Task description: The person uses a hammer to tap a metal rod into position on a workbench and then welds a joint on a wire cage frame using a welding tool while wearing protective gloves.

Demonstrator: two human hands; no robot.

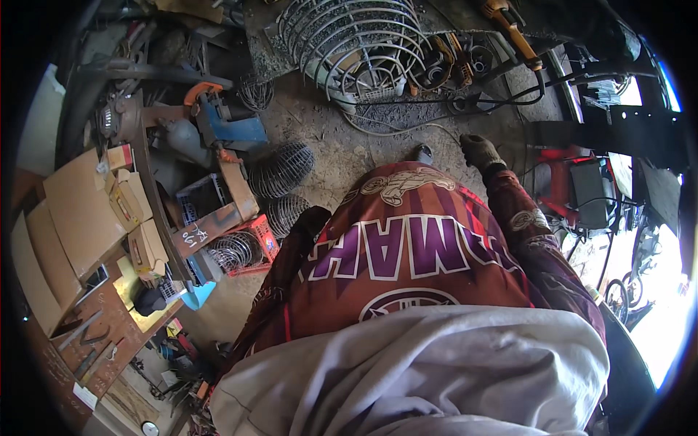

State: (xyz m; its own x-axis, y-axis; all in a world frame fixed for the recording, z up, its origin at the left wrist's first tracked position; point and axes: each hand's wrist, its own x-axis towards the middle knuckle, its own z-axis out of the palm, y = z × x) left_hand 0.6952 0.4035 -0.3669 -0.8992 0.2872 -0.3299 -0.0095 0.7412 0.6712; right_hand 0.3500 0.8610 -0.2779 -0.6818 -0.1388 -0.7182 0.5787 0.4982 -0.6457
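Observation:
In a grey-brown work glove, my right hand [480, 151] hangs low beside my right hip, above the workshop floor. Its fingers bend downward and partly out of sight, so a grip cannot be made out. A thin cable [407, 134] on the floor runs close to its fingertips; contact is unclear. My left hand [314, 219] is a dark shape at my left side, its fingers lost in shadow. Nearest to it are coiled wire rings [282, 171] and another coil [287, 212] on the floor.
Ahead stands a large round wire cage [352, 43], with an orange power tool [512, 33] to its right. On the left are a blue vise [231, 127], a red crate [263, 236] and a bench with cardboard boxes [83, 211]. Red and grey equipment [563, 185] stands at right.

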